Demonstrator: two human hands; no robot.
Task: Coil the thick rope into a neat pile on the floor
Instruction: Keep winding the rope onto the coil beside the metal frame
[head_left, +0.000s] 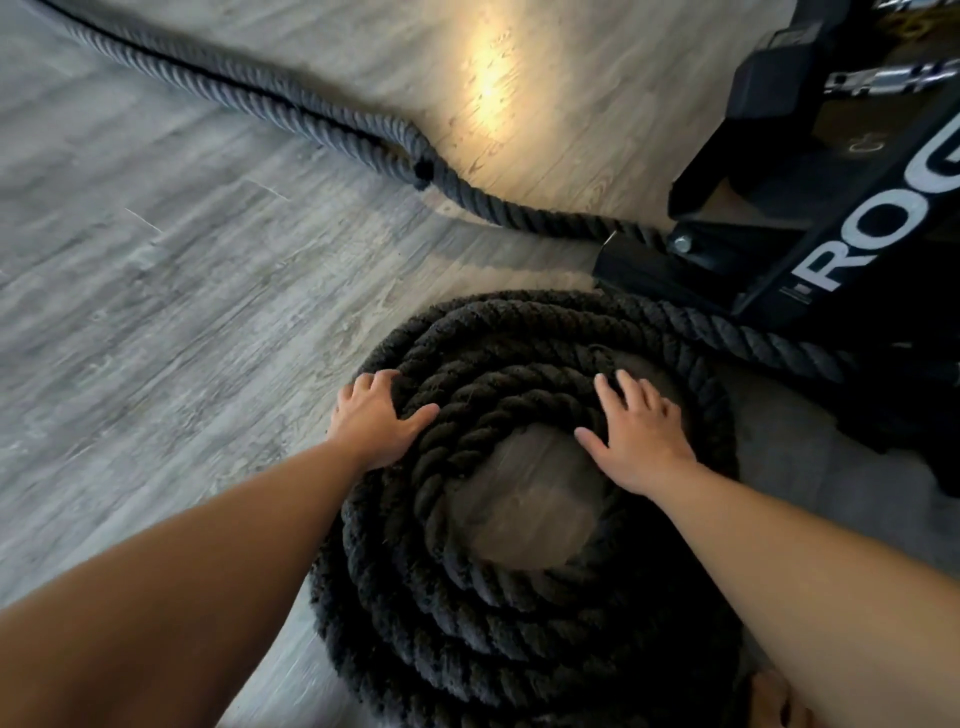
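Note:
A thick black twisted rope lies coiled in a round pile (467, 613) on the grey wood-look floor, several loops stacked, with bare floor showing in its centre. My left hand (376, 423) rests flat on the pile's left outer edge, fingers spread. Flat on the pile's right inner loops lies my right hand (636, 434), fingers apart, gripping nothing. From the pile's far right side the rope runs under a black frame, and its uncoiled length (291, 106) stretches away to the top left.
A black steel rack base (810, 260) with white lettering and a bolt stands at the right, close to the pile. Chrome bars (878, 80) sit at the top right. A patch of warm light falls on the floor (488, 88) beyond the rope.

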